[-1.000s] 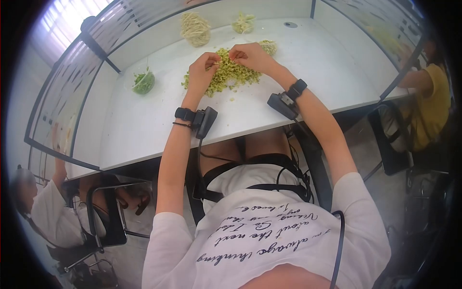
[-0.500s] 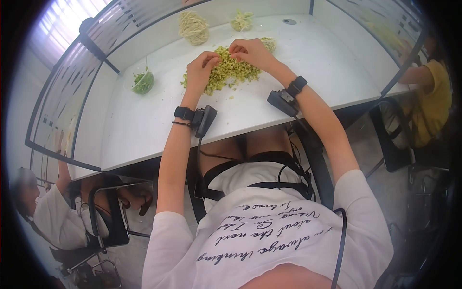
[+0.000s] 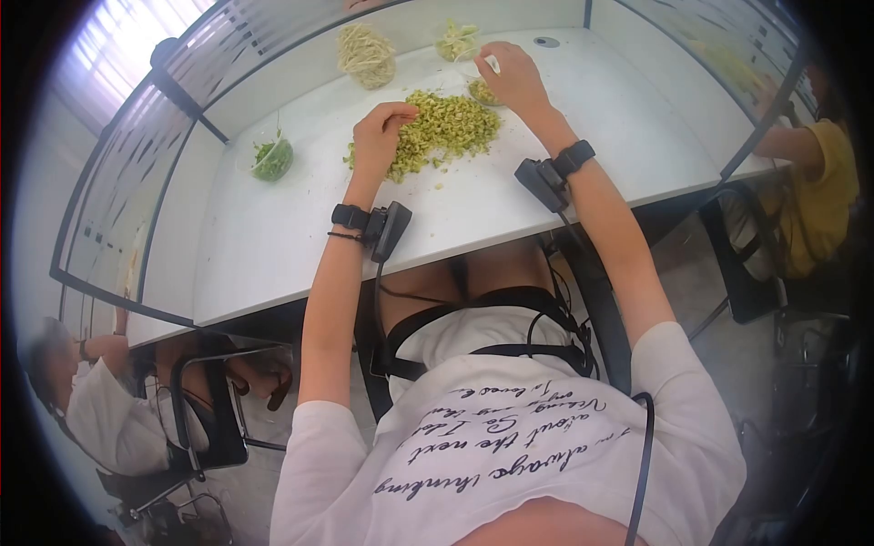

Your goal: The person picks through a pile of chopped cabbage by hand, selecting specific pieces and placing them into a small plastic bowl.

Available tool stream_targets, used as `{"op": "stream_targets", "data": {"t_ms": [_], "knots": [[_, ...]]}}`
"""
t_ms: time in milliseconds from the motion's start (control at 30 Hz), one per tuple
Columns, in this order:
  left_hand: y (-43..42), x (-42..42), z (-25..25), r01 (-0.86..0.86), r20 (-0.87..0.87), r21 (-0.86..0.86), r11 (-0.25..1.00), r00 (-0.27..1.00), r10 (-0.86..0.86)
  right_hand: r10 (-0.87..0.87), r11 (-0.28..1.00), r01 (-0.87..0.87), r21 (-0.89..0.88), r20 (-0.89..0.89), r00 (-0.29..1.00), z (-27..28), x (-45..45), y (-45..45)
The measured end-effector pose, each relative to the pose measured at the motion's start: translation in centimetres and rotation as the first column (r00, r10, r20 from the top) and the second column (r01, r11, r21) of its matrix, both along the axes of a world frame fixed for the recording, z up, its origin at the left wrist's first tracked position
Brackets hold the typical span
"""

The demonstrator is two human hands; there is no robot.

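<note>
A loose pile of small yellow-green chopped pieces point(image 3: 451, 127) lies spread over the white desk. My left hand point(image 3: 378, 135) is at the pile's left edge, fingers bent and pressed together; what is in them, if anything, is hidden. Farther back and to the right, my right hand point(image 3: 514, 77) is raised with thumb and fingertips curled toward each other, above a small clear bowl point(image 3: 485, 92) holding similar pieces. Any item in that pinch is too small to make out. Beyond its fingertips stands a clear container of pale green pieces point(image 3: 457, 41).
A bundle of pale thin strands point(image 3: 367, 56) sits at the back. On the left is a clear bowl of green bits point(image 3: 271, 157). Low partitions surround the white desk point(image 3: 300, 246). People sit on both sides, in a yellow top point(image 3: 824, 196) and a white top point(image 3: 123, 419).
My right hand has moved from the pile up and right, toward the back containers, uncovering the small bowl. My left hand has stayed nearly in place.
</note>
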State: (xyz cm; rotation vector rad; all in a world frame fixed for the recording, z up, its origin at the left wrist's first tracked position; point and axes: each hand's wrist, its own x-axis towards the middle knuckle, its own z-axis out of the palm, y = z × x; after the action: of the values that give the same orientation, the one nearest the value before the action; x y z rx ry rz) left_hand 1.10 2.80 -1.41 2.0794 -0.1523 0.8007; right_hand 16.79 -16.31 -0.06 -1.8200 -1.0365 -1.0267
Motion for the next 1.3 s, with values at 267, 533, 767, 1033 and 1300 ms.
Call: {"op": "stream_targets", "data": {"t_ms": [267, 533, 767, 1033, 1300], "knots": [[0.2, 0.4, -0.4, -0.017, 0.057, -0.043, 0.999, 0.998, 0.019, -0.175, 0.937, 0.122, -0.328, -0.136, 0.975, 0.2, -1.0, -0.8], [0.3, 0.3, -0.3, -0.006, -0.009, -0.061, 0.998, 1.000, 0.006, -0.241, 0.916, 0.121, -0.382, -0.284, 0.928, 0.1, -2.1, -0.5], [0.2, 0.4, -0.5, -0.018, 0.027, -0.065, 0.998, 0.999, 0.020, -0.171, 0.928, 0.077, -0.363, -0.233, 0.957, 0.0, -1.1, -1.3], [0.3, 0.4, -0.5, -0.008, 0.013, -0.037, 0.999, 1.000, 0.009, 0.080, 0.884, -0.273, -0.378, -0.454, 0.888, 1.6, -3.2, -1.4], [-0.7, -0.1, 0.6, -0.011, 0.044, -0.134, 0.991, 0.999, 0.017, 0.233, 0.831, -0.414, -0.370, -0.445, 0.865, 1.3, -3.8, -0.7]]}}
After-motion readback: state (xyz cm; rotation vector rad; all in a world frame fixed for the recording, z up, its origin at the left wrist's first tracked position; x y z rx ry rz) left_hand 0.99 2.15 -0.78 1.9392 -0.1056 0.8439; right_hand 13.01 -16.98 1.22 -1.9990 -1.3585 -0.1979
